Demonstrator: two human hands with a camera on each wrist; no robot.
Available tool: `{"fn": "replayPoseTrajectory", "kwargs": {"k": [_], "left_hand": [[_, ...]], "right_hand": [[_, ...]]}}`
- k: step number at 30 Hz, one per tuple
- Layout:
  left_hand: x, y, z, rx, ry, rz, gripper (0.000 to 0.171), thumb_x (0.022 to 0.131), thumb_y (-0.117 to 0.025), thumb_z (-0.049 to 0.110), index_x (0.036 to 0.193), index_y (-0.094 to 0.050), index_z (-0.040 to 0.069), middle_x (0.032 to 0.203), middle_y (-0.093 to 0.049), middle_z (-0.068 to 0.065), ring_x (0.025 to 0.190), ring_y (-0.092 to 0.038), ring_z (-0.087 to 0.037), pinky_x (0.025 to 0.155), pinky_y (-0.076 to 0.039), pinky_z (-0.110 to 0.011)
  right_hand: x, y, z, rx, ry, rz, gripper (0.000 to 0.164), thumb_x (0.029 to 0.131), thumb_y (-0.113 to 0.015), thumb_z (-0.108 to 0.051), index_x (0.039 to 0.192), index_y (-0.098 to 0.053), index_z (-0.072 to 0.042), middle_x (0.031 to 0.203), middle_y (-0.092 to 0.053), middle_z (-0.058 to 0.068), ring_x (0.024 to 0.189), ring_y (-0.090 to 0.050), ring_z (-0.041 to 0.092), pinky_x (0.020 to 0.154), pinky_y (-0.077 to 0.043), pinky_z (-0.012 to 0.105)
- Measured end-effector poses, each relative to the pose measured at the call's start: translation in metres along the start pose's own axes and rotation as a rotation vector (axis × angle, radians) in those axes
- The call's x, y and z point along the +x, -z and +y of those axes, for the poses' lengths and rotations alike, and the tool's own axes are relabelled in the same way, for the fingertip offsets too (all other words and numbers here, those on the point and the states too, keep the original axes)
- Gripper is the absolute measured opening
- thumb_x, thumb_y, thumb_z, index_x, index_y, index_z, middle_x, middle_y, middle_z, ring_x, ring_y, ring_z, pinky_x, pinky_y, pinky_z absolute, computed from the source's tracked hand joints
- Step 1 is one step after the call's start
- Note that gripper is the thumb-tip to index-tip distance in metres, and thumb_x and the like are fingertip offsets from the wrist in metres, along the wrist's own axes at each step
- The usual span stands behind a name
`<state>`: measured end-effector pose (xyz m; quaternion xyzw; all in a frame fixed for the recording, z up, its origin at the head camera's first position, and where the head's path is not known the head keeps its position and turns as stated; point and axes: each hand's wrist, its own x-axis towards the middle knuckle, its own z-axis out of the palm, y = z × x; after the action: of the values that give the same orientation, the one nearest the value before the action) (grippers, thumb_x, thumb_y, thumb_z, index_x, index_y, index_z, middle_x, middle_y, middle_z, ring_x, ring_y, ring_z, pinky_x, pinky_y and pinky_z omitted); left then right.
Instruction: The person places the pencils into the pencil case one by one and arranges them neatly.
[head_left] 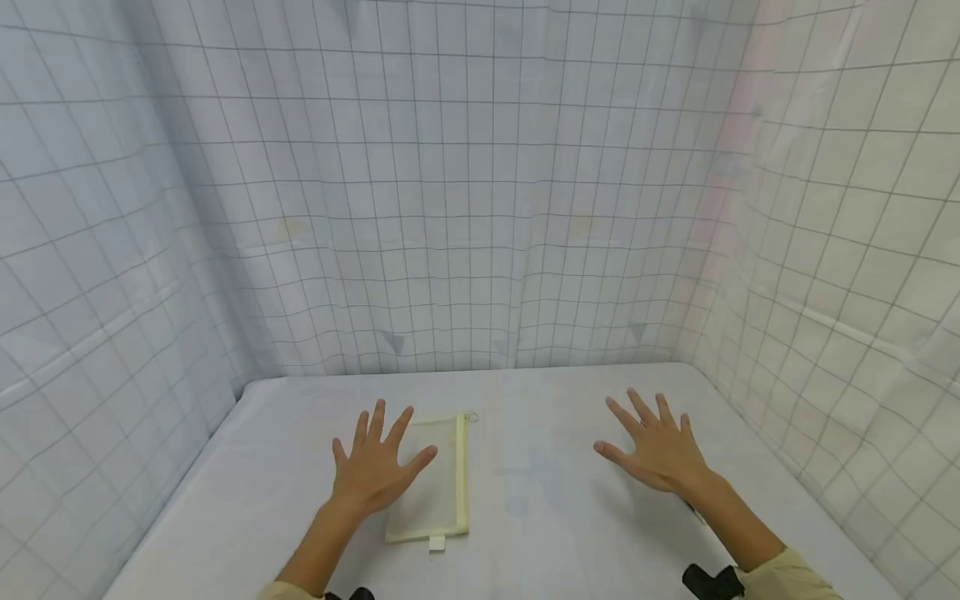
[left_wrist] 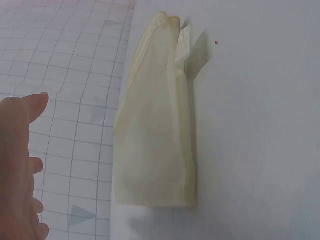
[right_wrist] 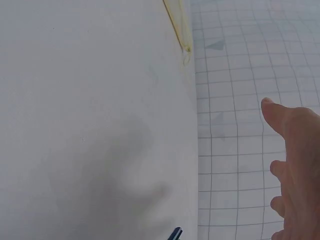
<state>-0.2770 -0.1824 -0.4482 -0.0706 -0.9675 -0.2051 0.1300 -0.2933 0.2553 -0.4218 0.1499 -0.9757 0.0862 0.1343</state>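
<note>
The pouch (head_left: pixel 431 496) on the left looks sheer and matt, with cloth-like edging (head_left: pixel 461 475). The desk (head_left: pixel 540 500) appears smooth and matt, the far curtain (head_left: pixel 480 167) rippled cloth.

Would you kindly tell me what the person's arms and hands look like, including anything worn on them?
The left hand and right hand are both ungloved, five-fingered and unmarked as far as shown. Pale yellow sleeves cover the arms lower down. A black device shows beside each sleeve, the left one mostly cut off.
</note>
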Motion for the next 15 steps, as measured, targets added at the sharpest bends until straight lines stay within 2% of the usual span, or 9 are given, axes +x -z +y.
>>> {"fn": "replayPoseTrajectory", "kwargs": {"k": [7, 11, 15], "left_hand": [[0.009, -0.032, 0.017, -0.217, 0.031, -0.038, 0.1, 0.087, -0.068, 0.066, 0.155, -0.039, -0.002, 0.158, -0.024, -0.04, 0.145, -0.023, -0.059, 0.105, -0.02, -0.082], [0.011, -0.056, 0.019, -0.287, 0.114, -0.066, 0.111, 0.081, -0.075, 0.067, 0.154, -0.037, -0.008, 0.157, -0.023, -0.042, 0.145, -0.023, -0.059, 0.108, -0.023, -0.078], [0.012, -0.068, 0.022, -0.312, 0.188, -0.076, 0.116, 0.076, -0.08, 0.065, 0.155, -0.035, -0.008, 0.159, -0.019, -0.04, 0.146, -0.021, -0.057, 0.111, -0.023, -0.075]], "right_hand": [[-0.007, -0.006, 0.013, 0.071, -0.02, 0.01, 0.084, 0.098, -0.054, -0.066, 0.159, -0.042, -0.009, 0.158, -0.038, 0.029, 0.14, -0.032, 0.061, 0.102, -0.027, 0.082], [-0.018, -0.013, 0.02, 0.143, -0.052, -0.006, 0.087, 0.097, -0.055, -0.065, 0.159, -0.04, -0.006, 0.157, -0.038, 0.031, 0.139, -0.034, 0.061, 0.1, -0.032, 0.081], [-0.028, -0.021, 0.028, 0.197, -0.075, -0.016, 0.085, 0.098, -0.056, -0.062, 0.156, -0.043, -0.002, 0.157, -0.038, 0.03, 0.14, -0.037, 0.056, 0.102, -0.036, 0.075]]}}
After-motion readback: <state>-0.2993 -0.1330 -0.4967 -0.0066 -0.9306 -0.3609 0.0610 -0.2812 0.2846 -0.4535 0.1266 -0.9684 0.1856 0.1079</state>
